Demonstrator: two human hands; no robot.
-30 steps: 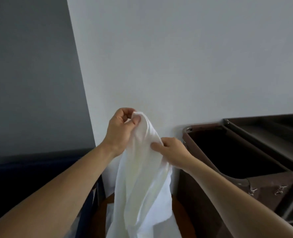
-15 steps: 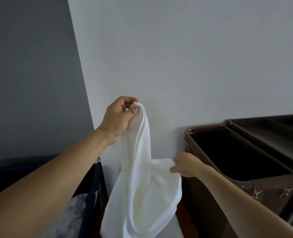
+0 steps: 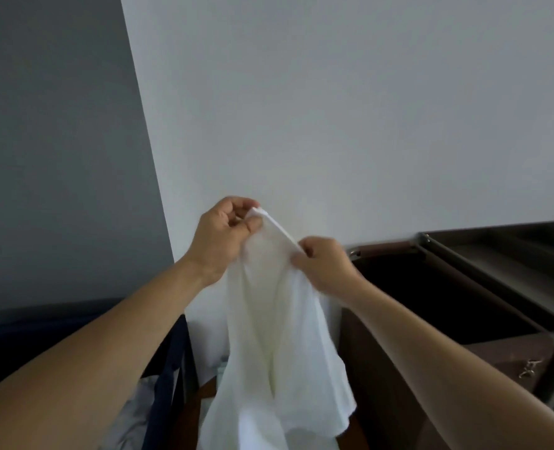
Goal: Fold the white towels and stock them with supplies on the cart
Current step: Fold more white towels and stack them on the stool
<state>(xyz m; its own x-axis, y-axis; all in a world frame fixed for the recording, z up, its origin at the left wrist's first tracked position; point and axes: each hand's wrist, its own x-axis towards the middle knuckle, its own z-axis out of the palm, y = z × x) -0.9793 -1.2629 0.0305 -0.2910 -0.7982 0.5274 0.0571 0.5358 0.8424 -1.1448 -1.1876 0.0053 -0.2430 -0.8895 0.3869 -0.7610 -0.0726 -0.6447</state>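
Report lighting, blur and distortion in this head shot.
Head view: soft, dim, even light with no glare; the white towel shows faint fold shading; the left hand and right hand look slightly soft; the wall corner leans, likely from wide-angle distortion; the brown bin interior is near black.

dark brown cart at right, navy hamper at left with pale linen inside
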